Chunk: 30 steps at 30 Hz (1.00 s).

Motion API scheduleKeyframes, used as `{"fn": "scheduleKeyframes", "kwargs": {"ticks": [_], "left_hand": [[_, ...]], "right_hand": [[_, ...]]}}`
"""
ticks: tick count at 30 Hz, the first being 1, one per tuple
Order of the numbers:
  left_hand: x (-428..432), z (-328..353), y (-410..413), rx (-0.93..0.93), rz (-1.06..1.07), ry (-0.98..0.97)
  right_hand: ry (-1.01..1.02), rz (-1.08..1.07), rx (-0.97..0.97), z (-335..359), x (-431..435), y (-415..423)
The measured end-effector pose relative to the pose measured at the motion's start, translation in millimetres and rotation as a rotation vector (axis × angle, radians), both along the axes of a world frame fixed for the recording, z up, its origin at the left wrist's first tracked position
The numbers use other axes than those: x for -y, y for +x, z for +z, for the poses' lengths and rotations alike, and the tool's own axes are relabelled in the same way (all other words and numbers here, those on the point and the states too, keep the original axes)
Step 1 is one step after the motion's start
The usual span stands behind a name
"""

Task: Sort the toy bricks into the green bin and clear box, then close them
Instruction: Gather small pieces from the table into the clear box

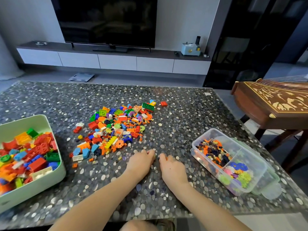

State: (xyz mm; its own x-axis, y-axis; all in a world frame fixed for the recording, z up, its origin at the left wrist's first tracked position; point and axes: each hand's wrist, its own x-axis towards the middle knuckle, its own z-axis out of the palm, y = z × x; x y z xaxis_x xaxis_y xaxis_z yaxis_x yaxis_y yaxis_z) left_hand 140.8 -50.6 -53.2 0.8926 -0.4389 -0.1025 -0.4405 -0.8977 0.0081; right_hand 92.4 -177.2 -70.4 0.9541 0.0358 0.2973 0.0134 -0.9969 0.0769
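A pile of mixed toy bricks [116, 129] lies in the middle of the pebble-patterned table [183, 114]. At the left edge the green bin [55, 129] stands open, heaped with larger bricks. On the right, the clear box [208, 135] is open too: tiny dark and orange pieces fill one compartment and flower-shaped pieces the other. Both hands rest side by side on the table just in front of the pile. My left hand [140, 162] has its fingers curled down; what they hold is hidden. The fingertips of my right hand [171, 169] pinch a small dark piece.
A clear lid with green edges [270, 190] lies under the clear box. One red brick [163, 103] sits apart behind the pile. A carved wooden instrument [275, 104] stands right of the table. A TV [106, 20] and low cabinet stand behind.
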Motion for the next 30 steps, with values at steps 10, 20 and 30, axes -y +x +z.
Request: {"fn": "scheduleKeyframes", "kwargs": {"ticks": [10, 20, 30], "left_hand": [[13, 2, -4, -0.013, 0.216, -0.005], [12, 10, -9, -0.04, 0.259, -0.098], [3, 14, 10, -0.21, 0.437, -0.378]], "right_hand": [[0.014, 0.048, -0.034, -5, 5, -8], [0.071, -0.064, -0.101, 5, 4, 1], [1.531, -0.363, -0.185, 58, 31, 10]]}}
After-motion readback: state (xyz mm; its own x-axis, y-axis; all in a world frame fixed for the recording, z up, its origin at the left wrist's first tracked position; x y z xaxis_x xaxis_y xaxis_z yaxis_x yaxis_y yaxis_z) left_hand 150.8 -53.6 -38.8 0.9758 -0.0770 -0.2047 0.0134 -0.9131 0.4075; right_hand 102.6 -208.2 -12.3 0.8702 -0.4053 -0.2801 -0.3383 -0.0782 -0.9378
